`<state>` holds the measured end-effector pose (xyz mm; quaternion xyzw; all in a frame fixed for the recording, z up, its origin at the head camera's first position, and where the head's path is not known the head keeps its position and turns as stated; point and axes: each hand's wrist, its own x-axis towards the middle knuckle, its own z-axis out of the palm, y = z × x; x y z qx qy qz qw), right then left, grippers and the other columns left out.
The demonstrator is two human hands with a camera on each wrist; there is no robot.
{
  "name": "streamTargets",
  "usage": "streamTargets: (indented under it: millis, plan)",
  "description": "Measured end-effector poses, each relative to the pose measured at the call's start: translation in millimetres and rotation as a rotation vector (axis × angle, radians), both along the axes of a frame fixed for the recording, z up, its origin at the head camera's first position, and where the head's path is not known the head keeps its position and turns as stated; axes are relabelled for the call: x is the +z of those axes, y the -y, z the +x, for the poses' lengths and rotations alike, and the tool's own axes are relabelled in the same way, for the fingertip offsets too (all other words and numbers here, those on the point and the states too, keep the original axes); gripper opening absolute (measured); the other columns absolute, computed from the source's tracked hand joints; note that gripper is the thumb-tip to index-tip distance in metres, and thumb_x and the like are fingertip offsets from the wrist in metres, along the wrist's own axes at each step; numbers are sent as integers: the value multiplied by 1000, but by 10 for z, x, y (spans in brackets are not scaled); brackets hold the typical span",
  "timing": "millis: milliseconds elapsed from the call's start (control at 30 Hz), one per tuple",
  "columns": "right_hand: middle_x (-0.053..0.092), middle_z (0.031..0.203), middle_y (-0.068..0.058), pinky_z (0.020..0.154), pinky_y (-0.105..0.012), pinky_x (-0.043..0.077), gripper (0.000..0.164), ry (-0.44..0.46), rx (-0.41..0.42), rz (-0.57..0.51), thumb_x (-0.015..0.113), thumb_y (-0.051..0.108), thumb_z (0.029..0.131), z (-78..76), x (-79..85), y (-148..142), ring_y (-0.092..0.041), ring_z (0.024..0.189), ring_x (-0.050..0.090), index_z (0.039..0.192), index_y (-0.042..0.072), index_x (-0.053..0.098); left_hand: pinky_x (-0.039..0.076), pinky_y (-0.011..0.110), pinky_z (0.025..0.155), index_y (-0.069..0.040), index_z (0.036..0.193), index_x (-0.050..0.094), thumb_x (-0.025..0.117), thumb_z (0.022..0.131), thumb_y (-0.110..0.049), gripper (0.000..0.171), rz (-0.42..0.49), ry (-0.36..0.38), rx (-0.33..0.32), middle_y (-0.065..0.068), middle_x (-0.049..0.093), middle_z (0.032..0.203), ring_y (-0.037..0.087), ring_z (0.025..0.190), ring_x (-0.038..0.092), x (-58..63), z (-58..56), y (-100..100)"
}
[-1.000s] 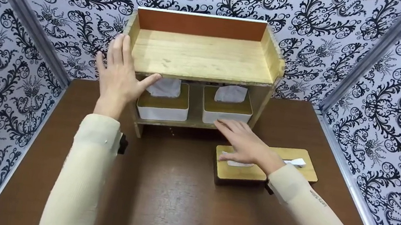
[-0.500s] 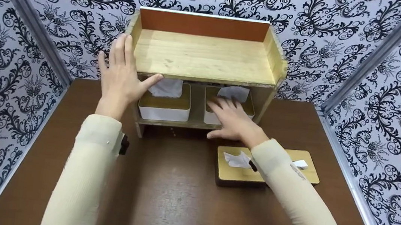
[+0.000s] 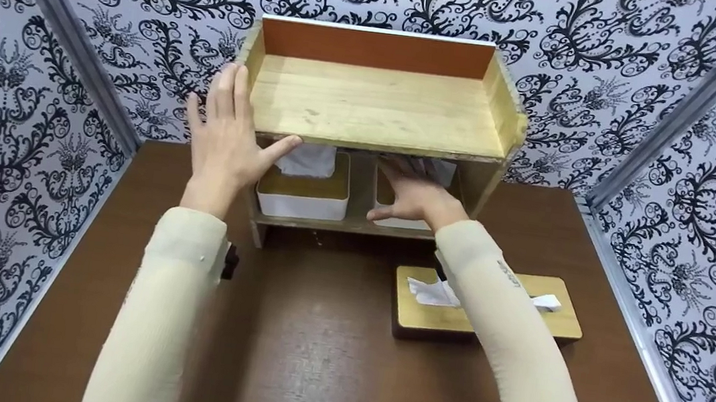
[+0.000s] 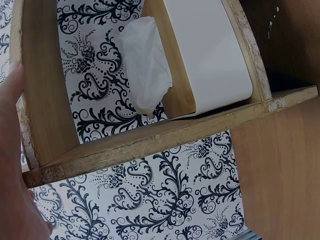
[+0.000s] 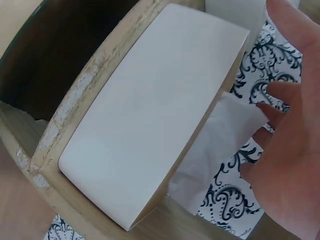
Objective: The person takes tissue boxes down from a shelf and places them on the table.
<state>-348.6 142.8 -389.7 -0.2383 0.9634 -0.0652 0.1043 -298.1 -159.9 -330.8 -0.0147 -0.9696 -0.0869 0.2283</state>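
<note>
A small wooden shelf (image 3: 375,105) stands at the back of the table. My left hand (image 3: 224,145) rests against its left side, fingers straight, with the thumb along the upper board's front edge. On the lower board sit two white tissue boxes with wooden lids. The left tissue box (image 3: 303,205) has a tissue (image 4: 145,65) sticking up. My right hand (image 3: 422,198) reaches under the upper board, over the right tissue box (image 5: 155,115). In the right wrist view its spread fingers are close to that box's tissue (image 5: 220,135); whether they touch it I cannot tell.
A longer dark tissue box (image 3: 432,317) with a wooden lid and two tissues lies on the brown table (image 3: 306,357), under my right forearm. Patterned walls (image 3: 708,200) with metal edge strips enclose the back and sides. The upper board hangs low over my right hand.
My right hand has moved forward from above the dark tissue box into the lower compartment, over the right white box. The left hand stays on the shelf's side. The view has shifted slightly.
</note>
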Motion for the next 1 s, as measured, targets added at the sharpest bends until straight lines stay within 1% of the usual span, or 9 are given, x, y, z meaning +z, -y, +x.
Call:
streamTargets:
  millis: [167,233,300,367,567,633,800,933,1000]
  plan:
    - [-7,166,1,125,-52,1,115,61,-22,-26,62,79,71,-99,-28,-41,-24,153,-10,157,34,0,6,62,120,-12,156,-9,43,76,-87,122,7,8,0,10,-4,165,29,152,5,-1,-5,-4]
    - [-5,166,1,124,-54,0,116,71,-31,-32,61,81,70,-132,-35,-58,-25,153,-8,157,36,0,5,62,121,-12,156,-9,42,76,-87,122,3,9,2,11,-4,165,29,152,5,2,-8,-9]
    - [-3,166,1,124,-54,4,116,90,-47,-51,62,82,68,-164,-54,-77,-26,154,-4,157,38,1,5,61,121,-12,156,-10,42,76,-87,122,-2,15,4,11,-5,165,29,152,4,3,-12,-15]
    - [-1,166,1,124,-53,8,116,110,-58,-71,66,79,68,-195,-78,-91,-26,154,-1,157,38,2,4,60,122,-12,156,-11,41,76,-87,122,-3,22,6,11,-6,165,28,152,3,2,-11,-18]
    - [2,167,1,124,-55,5,120,95,-45,-72,76,68,66,-266,-153,-114,-26,154,-2,158,32,8,2,57,123,-12,156,-9,41,75,-88,122,-6,13,14,11,-4,165,28,153,3,1,-2,-7]
    - [2,167,1,124,-54,8,122,106,-52,-66,78,68,64,-276,-161,-115,-26,154,-1,158,31,7,3,57,123,-12,157,-8,40,75,-89,122,-8,5,17,11,-4,165,28,153,3,-2,-2,-6]
    - [-1,167,0,125,-49,12,126,146,-72,-43,79,66,64,-300,-170,-106,-24,154,-3,158,29,3,3,57,123,-12,157,-9,39,75,-90,122,-13,2,20,9,-4,165,26,153,3,-8,-5,-7]
    - [-6,166,-1,125,-47,10,130,150,-63,-31,81,63,65,-323,-197,-104,-23,153,-7,158,27,-3,4,58,122,-12,157,-8,39,74,-90,122,-15,0,23,9,-3,165,26,153,4,-12,-13,-10]
    - [-7,166,-2,126,-48,6,130,139,-55,-7,81,62,66,-332,-206,-95,-23,153,-9,158,27,-5,5,58,122,-12,157,-7,40,74,-89,122,-15,-3,24,9,-2,165,26,153,5,-12,-17,-6]
